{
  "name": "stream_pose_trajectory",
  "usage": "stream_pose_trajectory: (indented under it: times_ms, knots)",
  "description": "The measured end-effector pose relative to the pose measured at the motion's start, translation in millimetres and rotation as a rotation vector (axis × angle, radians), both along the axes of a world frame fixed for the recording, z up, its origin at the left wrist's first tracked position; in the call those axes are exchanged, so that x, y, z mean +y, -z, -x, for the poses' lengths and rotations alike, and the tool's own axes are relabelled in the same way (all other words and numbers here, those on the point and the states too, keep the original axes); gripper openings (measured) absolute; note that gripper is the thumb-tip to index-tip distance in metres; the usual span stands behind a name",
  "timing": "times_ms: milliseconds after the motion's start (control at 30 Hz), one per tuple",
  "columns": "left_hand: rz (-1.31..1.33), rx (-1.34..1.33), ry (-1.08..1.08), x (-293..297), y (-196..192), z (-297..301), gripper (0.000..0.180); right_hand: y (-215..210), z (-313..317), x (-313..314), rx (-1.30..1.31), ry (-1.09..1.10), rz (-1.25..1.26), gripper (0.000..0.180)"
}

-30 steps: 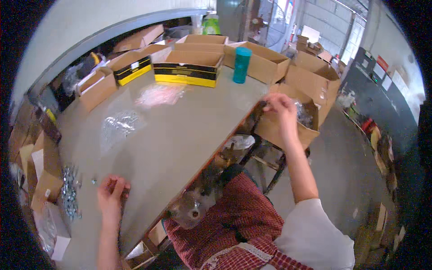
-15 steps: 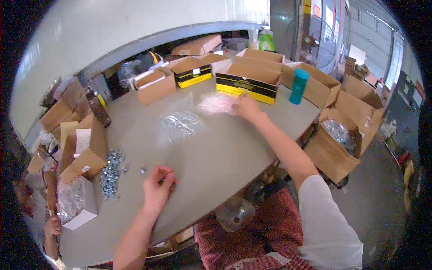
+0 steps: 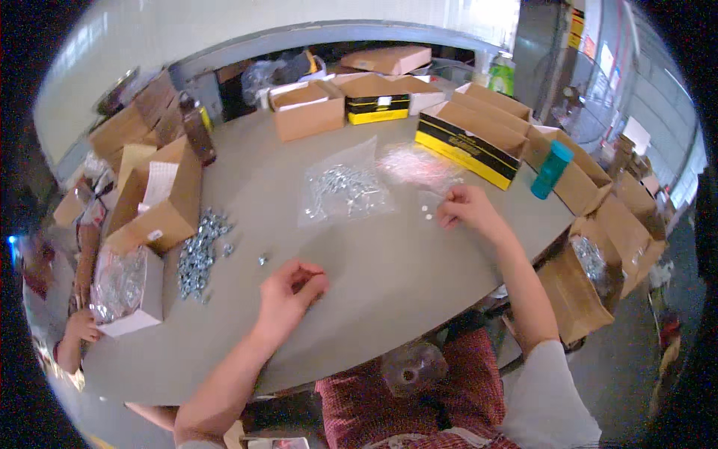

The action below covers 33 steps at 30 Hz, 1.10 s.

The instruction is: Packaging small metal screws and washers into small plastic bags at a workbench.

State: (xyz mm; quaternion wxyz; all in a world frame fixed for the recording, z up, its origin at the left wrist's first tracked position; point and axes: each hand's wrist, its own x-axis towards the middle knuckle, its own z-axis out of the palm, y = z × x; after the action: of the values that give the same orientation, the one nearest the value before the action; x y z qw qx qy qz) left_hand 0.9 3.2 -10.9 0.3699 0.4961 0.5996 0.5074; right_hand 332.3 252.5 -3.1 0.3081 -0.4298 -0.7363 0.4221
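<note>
My right hand (image 3: pixel 465 211) is closed in a pinch on a small clear plastic bag (image 3: pixel 428 203) with white spots. Just beyond it lies a heap of clear small bags with pinkish print (image 3: pixel 419 166). My left hand (image 3: pixel 293 290) hovers over the near middle of the table, fingers curled and thumb drawn in; whatever they may hold is hidden. Near it sits a single metal nut (image 3: pixel 262 260), and farther left a pile of metal nuts (image 3: pixel 199 254). Between the hands, farther back, a large clear bag of silvery screws (image 3: pixel 345 188) lies flat.
Open cardboard boxes line the back, among them a black-and-yellow box (image 3: pixel 471 150). A teal bottle (image 3: pixel 552 170) stands at the right. At the left are a brown box (image 3: pixel 176 198), a white box (image 3: pixel 146 299) of clear packets, and another person's hand (image 3: pixel 81 326).
My right hand has drawn back from the small-bag heap toward me, bringing a small clear bag with it. My left hand stays curled near the single nut. The whole view has swung left.
</note>
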Motion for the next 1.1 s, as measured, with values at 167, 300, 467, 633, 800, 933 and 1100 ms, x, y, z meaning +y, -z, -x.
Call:
stream_pose_trajectory:
  times_ms: [167, 300, 467, 633, 800, 933, 1100]
  knots:
    - [-0.160, -0.178, 0.072, -1, -12, -24, 0.021, -11, 93, -111, 0.280, -0.242, -0.024, 0.022]
    - [-0.083, -0.316, 0.090, -1, -5, 2, 0.023, -15, 136, -139, 0.086, -0.440, -0.353, 0.026]
    - [-0.041, 0.004, 0.089, -1, -5, 11, 0.011, -31, 164, -123, 0.109, -0.522, -0.168, 0.020]
    - [-0.061, 0.044, 0.023, 0, -3, 21, 0.009, -38, 178, -101, 0.021, -0.804, 0.136, 0.018]
    - [-0.051, 0.253, -0.066, 4, -12, 24, 0.012, -27, 167, -93, 0.000, -0.861, 0.301, 0.017]
    - [-0.142, 0.538, -0.139, 3, -12, 22, 0.011, -25, 165, -103, -0.068, -0.857, 0.467, 0.018]
    - [-0.639, 1.118, -0.298, 6, -34, 25, 0.013, -14, 167, -114, -0.093, -0.761, 0.364, 0.019]
